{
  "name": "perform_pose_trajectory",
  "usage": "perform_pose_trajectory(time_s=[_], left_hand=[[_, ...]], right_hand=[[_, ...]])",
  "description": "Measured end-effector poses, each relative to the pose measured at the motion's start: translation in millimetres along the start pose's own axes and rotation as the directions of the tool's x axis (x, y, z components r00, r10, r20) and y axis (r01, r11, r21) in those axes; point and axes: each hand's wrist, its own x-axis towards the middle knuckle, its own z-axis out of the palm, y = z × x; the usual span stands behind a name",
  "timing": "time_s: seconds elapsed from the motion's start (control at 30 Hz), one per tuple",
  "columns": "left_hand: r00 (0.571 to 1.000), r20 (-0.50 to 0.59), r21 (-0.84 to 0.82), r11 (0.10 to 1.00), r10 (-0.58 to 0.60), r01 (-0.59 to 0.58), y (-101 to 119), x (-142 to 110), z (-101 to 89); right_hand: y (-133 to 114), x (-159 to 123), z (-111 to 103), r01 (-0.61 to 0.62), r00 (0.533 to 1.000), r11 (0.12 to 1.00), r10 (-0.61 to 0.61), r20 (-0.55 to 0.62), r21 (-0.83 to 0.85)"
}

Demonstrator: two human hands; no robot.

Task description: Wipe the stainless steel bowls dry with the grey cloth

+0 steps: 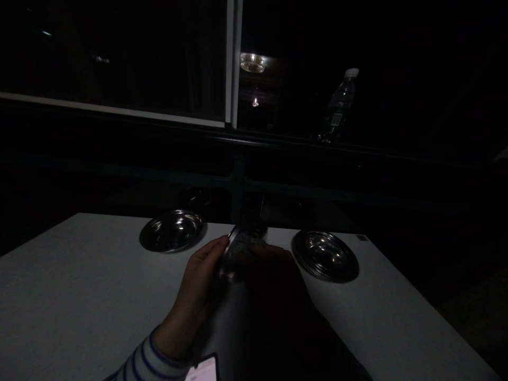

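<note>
The scene is very dark. My left hand [196, 296], in a white sleeve with blue stripes, is raised over a pale table [79, 296] with its fingers closed on a shiny metal dish or lid [234, 251] held on edge. My right hand [273, 264] is a dark shape on the other side of that metal piece; its fingers appear to touch it but are hardly visible. A metal bowl [172, 231] sits just beyond on the left and a flatter metal dish [325, 255] on the right.
A lit phone screen [204, 369] shows at the bottom edge by my left wrist. A plastic water bottle [339, 108] stands on a dark ledge behind the table, below a window with a white frame [231, 63]. A lamp reflection [253, 62] glows there.
</note>
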Motion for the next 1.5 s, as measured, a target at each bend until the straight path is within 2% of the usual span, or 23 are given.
perform_pose_trajectory(time_s=[0.13,0.27,0.33,0.47,0.53,0.63,0.73,0.93,1.0,1.13,1.2,1.4,1.5], left_hand=[[0.999,-0.034,0.047,0.999,0.027,-0.025,-1,-3,-0.8],[0.997,-0.081,0.08,0.997,0.003,0.004,-1,-7,1.8],[0.997,-0.081,0.088,0.996,0.007,0.001,-2,-7,2.7],[0.998,-0.05,0.054,0.998,0.033,-0.031,-3,-5,1.5],[0.998,-0.043,0.043,0.998,0.046,-0.045,-3,-5,0.7],[0.998,-0.051,0.053,0.998,0.036,-0.033,-2,-6,1.4],[0.997,-0.08,0.038,0.999,0.014,-0.011,-1,-7,3.7],[0.998,-0.043,0.003,0.999,0.04,-0.04,-2,-6,3.2],[0.998,-0.038,0.023,0.999,0.042,-0.041,-2,-5,1.8],[0.998,-0.025,0.077,0.996,0.056,-0.054,-4,-5,-1.3],[0.996,-0.028,0.1,0.992,0.084,-0.081,-4,-6,-2.8],[0.984,-0.025,0.216,0.962,0.175,-0.166,-7,-8,-5.9],[0.98,0.005,0.239,0.952,0.197,-0.193,-5,-5,-7.5]], right_hand=[[6,0,3,0.03,0.999,0.999,-0.032,-0.041,-0.04],[18,-3,11,-0.081,0.994,0.988,0.07,-0.085,-0.134],[15,-5,15,-0.115,0.99,0.981,0.101,-0.096,-0.153],[-4,-5,19,-0.021,1.0,0.996,0.019,-0.02,-0.084],[-4,-5,18,-0.004,1.0,0.997,0.004,-0.004,-0.071],[12,-7,15,-0.105,0.992,0.988,0.096,-0.076,-0.113],[20,-8,12,-0.167,0.985,0.975,0.158,-0.07,-0.145],[-12,-3,10,0.009,0.999,0.998,-0.007,0.038,-0.065],[-8,-3,9,-0.008,1.0,0.998,0.008,0.0,-0.064],[19,-4,3,-0.12,0.986,0.985,0.103,-0.132,-0.124],[24,-3,1,-0.102,0.988,0.982,0.082,-0.13,-0.157],[1,-3,7,0.019,0.997,0.998,-0.024,-0.08,-0.056],[4,-5,5,0.032,0.994,0.998,-0.038,-0.102,-0.061]])
